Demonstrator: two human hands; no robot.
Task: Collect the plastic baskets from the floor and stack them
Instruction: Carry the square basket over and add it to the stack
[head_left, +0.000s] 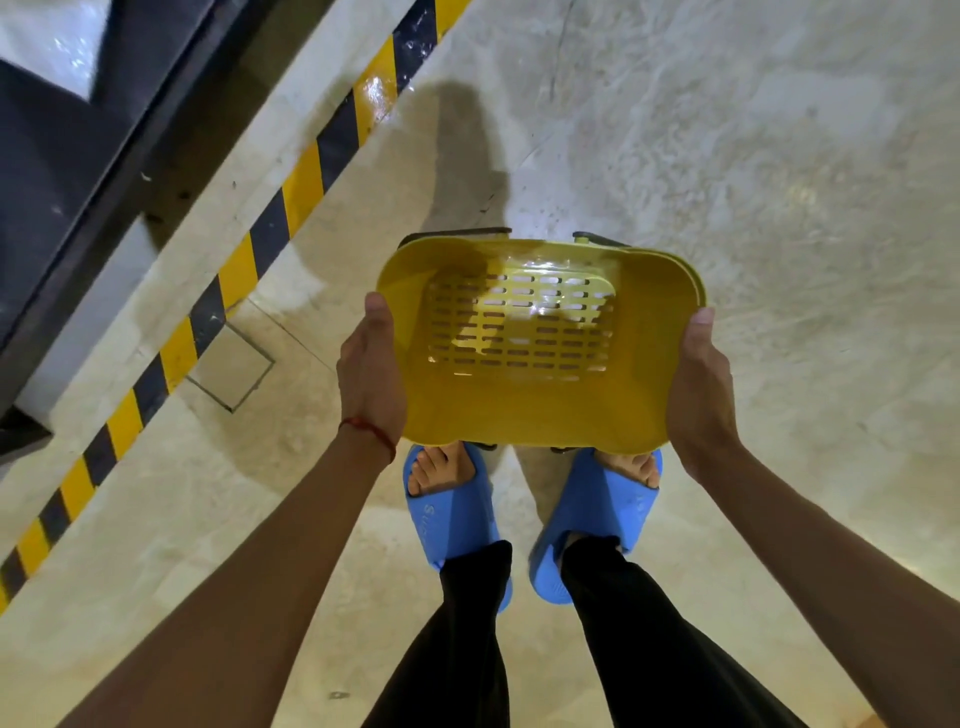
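The yellow slotted plastic basket is off the concrete floor, held above the blue slippers, well right of the floor's yellow-and-black striped edge. The left hand and right hand grip its sides, thumbs on the rim, fingers hidden behind. This looks like the collecting step; no stack shows, so next it needs carrying to one.

We've got one yellow plastic basket up in mid-air, slotted base facing us, dark handles at far rim
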